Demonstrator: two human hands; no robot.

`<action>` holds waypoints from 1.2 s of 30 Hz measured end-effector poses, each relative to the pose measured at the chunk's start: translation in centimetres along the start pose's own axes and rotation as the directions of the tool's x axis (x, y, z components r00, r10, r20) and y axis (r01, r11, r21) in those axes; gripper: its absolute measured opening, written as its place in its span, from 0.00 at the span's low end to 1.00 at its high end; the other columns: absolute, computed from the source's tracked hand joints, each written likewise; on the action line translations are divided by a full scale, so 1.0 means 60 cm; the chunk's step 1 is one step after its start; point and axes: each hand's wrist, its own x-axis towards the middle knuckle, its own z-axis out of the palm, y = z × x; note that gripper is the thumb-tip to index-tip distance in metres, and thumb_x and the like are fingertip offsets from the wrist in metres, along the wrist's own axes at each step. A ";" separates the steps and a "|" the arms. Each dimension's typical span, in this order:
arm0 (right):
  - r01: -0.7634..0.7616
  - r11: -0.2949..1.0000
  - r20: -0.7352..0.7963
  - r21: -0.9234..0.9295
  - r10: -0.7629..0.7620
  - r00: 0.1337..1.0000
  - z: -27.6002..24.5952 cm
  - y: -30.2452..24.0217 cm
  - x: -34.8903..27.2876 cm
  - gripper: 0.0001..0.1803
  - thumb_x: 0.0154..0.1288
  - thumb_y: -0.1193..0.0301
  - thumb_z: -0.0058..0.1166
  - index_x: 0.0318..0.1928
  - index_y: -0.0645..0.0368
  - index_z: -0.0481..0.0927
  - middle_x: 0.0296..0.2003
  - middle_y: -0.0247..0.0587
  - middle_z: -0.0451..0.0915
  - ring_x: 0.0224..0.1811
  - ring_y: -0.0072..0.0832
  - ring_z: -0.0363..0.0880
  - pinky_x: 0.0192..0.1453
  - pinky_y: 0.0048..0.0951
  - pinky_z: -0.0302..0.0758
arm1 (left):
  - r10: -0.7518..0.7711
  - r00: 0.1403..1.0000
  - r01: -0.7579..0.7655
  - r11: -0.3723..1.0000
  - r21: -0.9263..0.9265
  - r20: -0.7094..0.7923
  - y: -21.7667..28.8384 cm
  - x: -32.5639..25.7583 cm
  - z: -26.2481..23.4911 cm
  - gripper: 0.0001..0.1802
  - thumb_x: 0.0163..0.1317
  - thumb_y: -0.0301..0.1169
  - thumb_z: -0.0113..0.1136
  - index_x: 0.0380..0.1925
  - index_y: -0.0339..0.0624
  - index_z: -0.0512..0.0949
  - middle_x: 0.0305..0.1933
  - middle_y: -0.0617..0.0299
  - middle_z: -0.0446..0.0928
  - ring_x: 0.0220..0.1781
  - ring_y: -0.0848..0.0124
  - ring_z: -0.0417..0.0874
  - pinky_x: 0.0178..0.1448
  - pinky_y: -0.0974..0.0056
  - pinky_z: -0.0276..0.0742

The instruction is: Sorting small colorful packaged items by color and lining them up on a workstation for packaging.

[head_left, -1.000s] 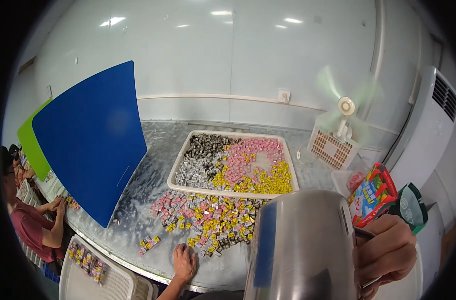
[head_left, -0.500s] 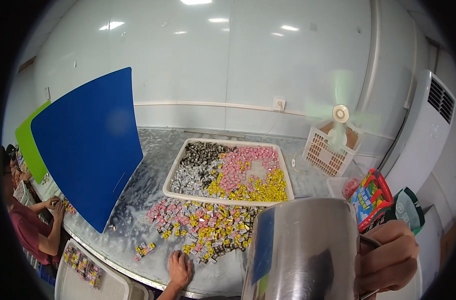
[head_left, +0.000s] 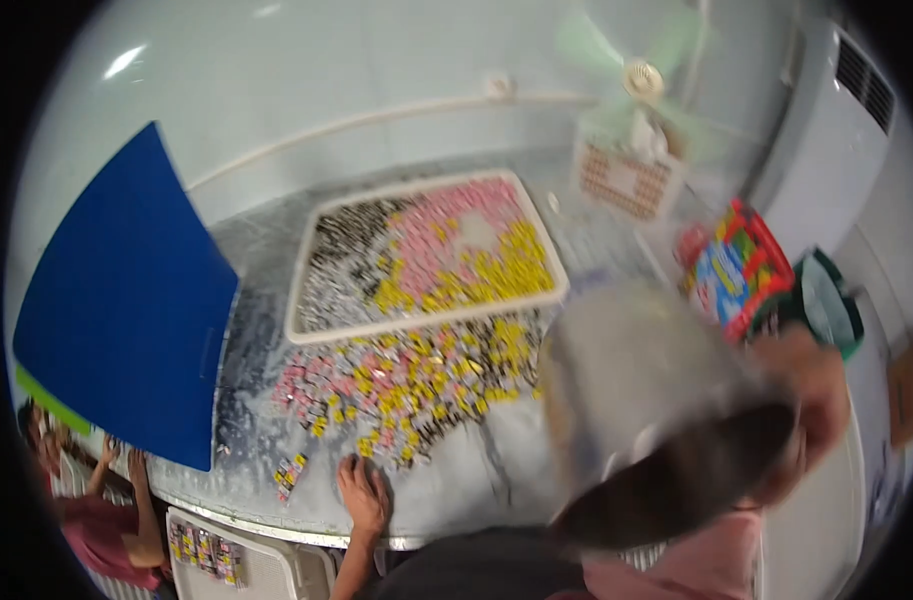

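Metal jug (head_left: 636, 370), likely stiff, slick, hefty: best held by its side, where my right grip (head_left: 818, 395) clasps it, left grip (head_left: 364, 497) loosely spread.

Since the earlier views, the metal vessel (head_left: 626, 360) has tilted in the right hand (head_left: 806, 400), exposing its dark mouth (head_left: 686, 480) to the lower left of that hand; pink cloth (head_left: 691, 562) has appeared below the mouth, farther from the hand.
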 end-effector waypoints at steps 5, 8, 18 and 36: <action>-0.475 0.880 -0.345 0.007 0.448 0.825 -0.179 0.091 -0.099 0.24 0.72 0.51 0.54 0.46 0.62 0.76 0.33 0.39 0.80 0.29 0.26 0.80 0.31 0.26 0.78 | -0.002 1.000 0.001 0.999 0.045 0.024 -0.012 0.008 0.011 0.21 0.68 0.29 0.56 0.59 0.32 0.72 0.66 0.39 0.67 0.67 0.41 0.67 0.72 0.45 0.62; -0.597 0.800 -0.554 -0.052 0.475 0.684 -0.228 0.145 -0.204 0.14 0.76 0.63 0.45 0.33 0.57 0.73 0.23 0.37 0.74 0.20 0.23 0.70 0.23 0.25 0.67 | 0.022 0.999 -0.024 0.999 0.047 0.047 -0.016 0.013 0.020 0.21 0.70 0.30 0.55 0.60 0.32 0.72 0.66 0.41 0.68 0.67 0.42 0.67 0.71 0.46 0.62; -0.909 0.412 -0.744 -0.070 0.585 0.323 -0.292 0.235 -0.564 0.15 0.75 0.68 0.41 0.32 0.59 0.77 0.24 0.34 0.78 0.19 0.20 0.73 0.22 0.23 0.71 | -0.027 0.999 0.024 0.998 0.055 0.039 -0.017 -0.010 -0.002 0.20 0.69 0.30 0.56 0.58 0.32 0.72 0.65 0.38 0.67 0.67 0.40 0.67 0.72 0.45 0.61; -0.112 0.256 0.106 -0.960 0.706 0.700 -0.179 0.238 -0.580 0.12 0.70 0.72 0.56 0.50 0.66 0.76 0.45 0.56 0.77 0.47 0.53 0.76 0.49 0.45 0.74 | 0.030 0.975 -0.094 0.953 -0.288 -0.219 0.129 0.184 -0.202 0.17 0.68 0.28 0.58 0.54 0.33 0.77 0.57 0.45 0.76 0.61 0.48 0.74 0.66 0.51 0.68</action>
